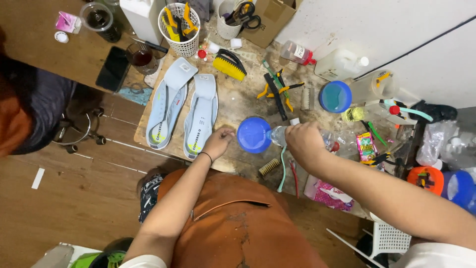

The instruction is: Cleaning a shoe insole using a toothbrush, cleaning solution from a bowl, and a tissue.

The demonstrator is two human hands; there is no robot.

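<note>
blue bowl (253, 134) (one), two insoles (184, 110)

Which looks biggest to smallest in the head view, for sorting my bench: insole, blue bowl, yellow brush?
1. The insole, clearly longest.
2. The blue bowl.
3. The yellow brush, though it is close to the bowl in size, so those two are unsure.

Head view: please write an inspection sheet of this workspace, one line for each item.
Surface: wooden table, stained and worn.
Job's things: clear plastic bottle tipped toward blue bowl; two pale insoles lie side by side.
Clutter: yellow brush, white basket of tools, scissors cup, blue lid.
Grippers: right hand holds the bottle; left hand rests on the table beside the bowl.
Cables: black cable along the wall.
Surroundings: wooden floor, another person's sleeve.
</note>
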